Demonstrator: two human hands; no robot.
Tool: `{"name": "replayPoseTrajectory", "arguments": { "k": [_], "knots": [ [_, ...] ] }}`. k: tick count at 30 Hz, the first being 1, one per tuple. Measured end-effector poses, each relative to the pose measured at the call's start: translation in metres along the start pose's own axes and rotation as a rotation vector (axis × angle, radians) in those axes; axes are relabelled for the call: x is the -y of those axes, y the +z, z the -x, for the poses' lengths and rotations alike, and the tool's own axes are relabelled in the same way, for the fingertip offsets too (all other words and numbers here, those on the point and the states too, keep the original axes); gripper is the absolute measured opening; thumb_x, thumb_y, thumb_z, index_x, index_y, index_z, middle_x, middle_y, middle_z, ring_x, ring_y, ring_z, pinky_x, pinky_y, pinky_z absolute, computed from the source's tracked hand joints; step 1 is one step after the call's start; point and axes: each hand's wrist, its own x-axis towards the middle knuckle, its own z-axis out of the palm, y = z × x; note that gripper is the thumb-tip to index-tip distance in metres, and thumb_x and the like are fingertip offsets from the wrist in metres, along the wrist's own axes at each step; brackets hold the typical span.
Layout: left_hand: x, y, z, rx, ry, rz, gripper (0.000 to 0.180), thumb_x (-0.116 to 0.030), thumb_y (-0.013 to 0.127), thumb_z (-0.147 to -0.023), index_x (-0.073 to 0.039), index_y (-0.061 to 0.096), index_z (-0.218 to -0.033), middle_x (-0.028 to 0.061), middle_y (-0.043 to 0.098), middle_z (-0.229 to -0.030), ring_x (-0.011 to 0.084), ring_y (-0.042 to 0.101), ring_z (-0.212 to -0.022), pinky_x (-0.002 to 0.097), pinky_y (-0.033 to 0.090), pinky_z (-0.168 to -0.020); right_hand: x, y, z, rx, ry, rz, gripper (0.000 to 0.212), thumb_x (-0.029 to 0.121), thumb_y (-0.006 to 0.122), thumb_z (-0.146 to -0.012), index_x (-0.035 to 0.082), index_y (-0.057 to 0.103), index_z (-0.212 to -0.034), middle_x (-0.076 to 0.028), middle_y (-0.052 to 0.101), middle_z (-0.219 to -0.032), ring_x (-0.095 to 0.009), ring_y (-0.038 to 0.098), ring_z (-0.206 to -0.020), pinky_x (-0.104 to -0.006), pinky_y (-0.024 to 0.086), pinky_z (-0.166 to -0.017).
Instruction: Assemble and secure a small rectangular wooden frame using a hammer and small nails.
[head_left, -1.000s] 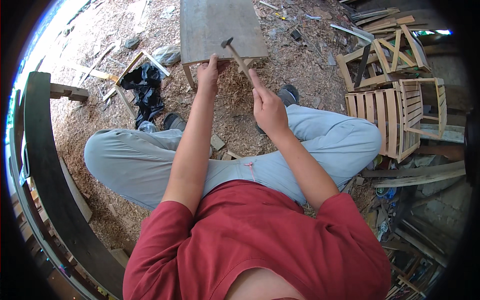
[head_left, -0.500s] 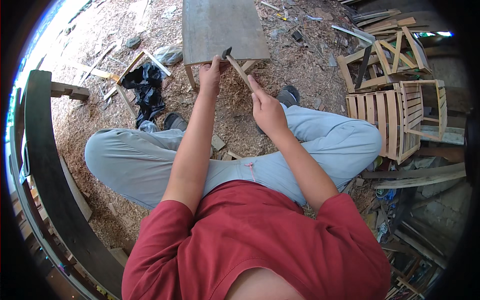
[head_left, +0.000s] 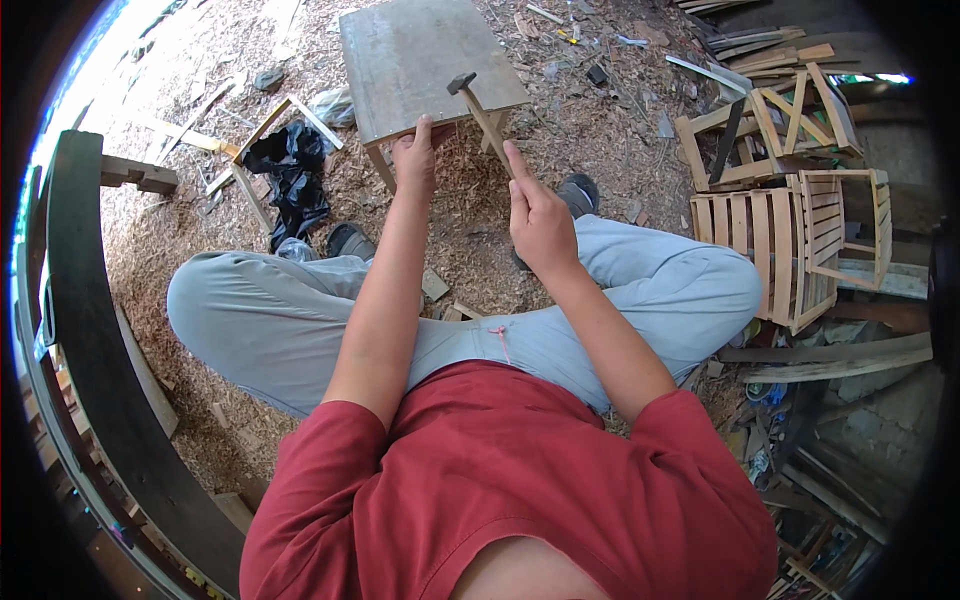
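A small wooden table (head_left: 425, 65) with a flat greyish top stands ahead of me, turned slightly askew. My left hand (head_left: 414, 160) is closed on its near edge, the thumb up against the rim and the other fingers tucked below, partly hidden. Small nail-like dots run along that edge. In my right hand (head_left: 541, 222) is a hammer (head_left: 487, 122), gripped by its wooden handle with the thumb laid along it. The dark hammer head is above the table's near right part, apparently clear of the top.
Wood shavings (head_left: 470, 250) cover the ground. A black plastic bag (head_left: 290, 175) and thin wooden strips lie left of the table. Slatted wooden frames (head_left: 765, 235) are piled at the right. A long dark beam (head_left: 90, 300) runs along the left side. My bent legs lie on both sides.
The table has shifted and turned a little, its far edge now in view. The hammer head has moved away from my left hand, up and to the right. My left hand stays at the near edge.
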Motion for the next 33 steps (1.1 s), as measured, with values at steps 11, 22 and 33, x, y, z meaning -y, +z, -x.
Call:
{"name": "replayPoseTrajectory", "arguments": {
  "k": [11, 22, 33],
  "knots": [
    [-0.019, 0.014, 0.037, 0.033, -0.219, 0.156, 0.038, -0.02, 0.065, -0.105, 0.004, 0.056, -0.132, 0.0203, 0.071, -0.121, 0.0374, 0.073, -0.112, 0.0496, 0.06, -0.102, -0.013, 0.007, 0.008, 0.029, 0.056, -0.046, 0.05, 0.018, 0.053, -0.107, 0.028, 0.05, -0.156, -0.023, 0.074, -0.11, -0.044, 0.071, -0.093, -0.0493, 0.056, -0.078],
    [-0.026, 0.002, 0.039, 0.158, -0.236, -0.004, 0.042, -0.025, 0.064, -0.106, 0.009, 0.059, -0.13, 0.022, 0.072, -0.124, 0.0334, 0.073, -0.115, 0.0439, 0.058, -0.104, -0.016, 0.005, 0.014, 0.073, 0.046, -0.014, 0.05, 0.019, 0.054, -0.106, 0.029, 0.051, -0.155, -0.021, 0.073, -0.12, -0.043, 0.072, -0.099, -0.0484, 0.058, -0.082],
    [-0.019, 0.001, 0.043, 0.135, -0.21, 0.014, 0.045, -0.024, 0.066, -0.104, 0.01, 0.059, -0.133, 0.0201, 0.074, -0.122, 0.0311, 0.073, -0.116, 0.0362, 0.054, -0.102, 0.009, -0.018, 0.017, 0.181, 0.173, -0.023, 0.051, 0.016, 0.054, -0.107, 0.028, 0.051, -0.157, -0.024, 0.07, -0.128, -0.041, 0.071, -0.111, -0.0421, 0.056, -0.088]
  ]
}}
